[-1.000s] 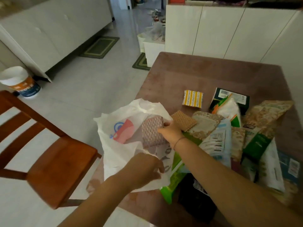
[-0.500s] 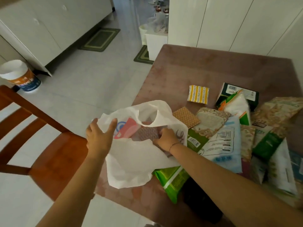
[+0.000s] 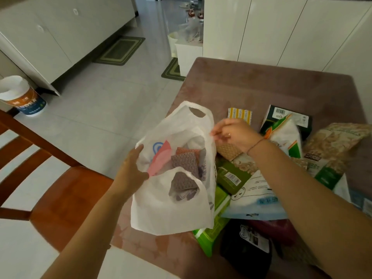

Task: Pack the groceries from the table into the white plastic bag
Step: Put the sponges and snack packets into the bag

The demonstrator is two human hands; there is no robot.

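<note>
The white plastic bag (image 3: pixel 171 210) stands open at the table's left edge. My left hand (image 3: pixel 130 170) grips its left rim. My right hand (image 3: pixel 235 135) pinches the right rim and holds the mouth apart. Inside the bag lie a grey-brown textured pad (image 3: pixel 185 162) and an orange one (image 3: pixel 185 151). To the right of the bag, groceries lie heaped on the table (image 3: pixel 251 89): a tan wafer pack (image 3: pixel 227 151), a yellow striped packet (image 3: pixel 239 113), a green packet (image 3: pixel 229 174), a dark box (image 3: pixel 289 117) and several other bags.
A wooden chair (image 3: pixel 60 194) stands left of the table, close to the bag. A white bucket (image 3: pixel 22 97) sits on the tiled floor at far left. White cabinets (image 3: pixel 281 31) run behind the table. A black pack (image 3: pixel 247 250) lies at the near edge.
My right hand came out of the bag, leaving the textured pad inside, and now pinches the right rim. My left hand shifted along the left rim. The bag was pulled open and upright.
</note>
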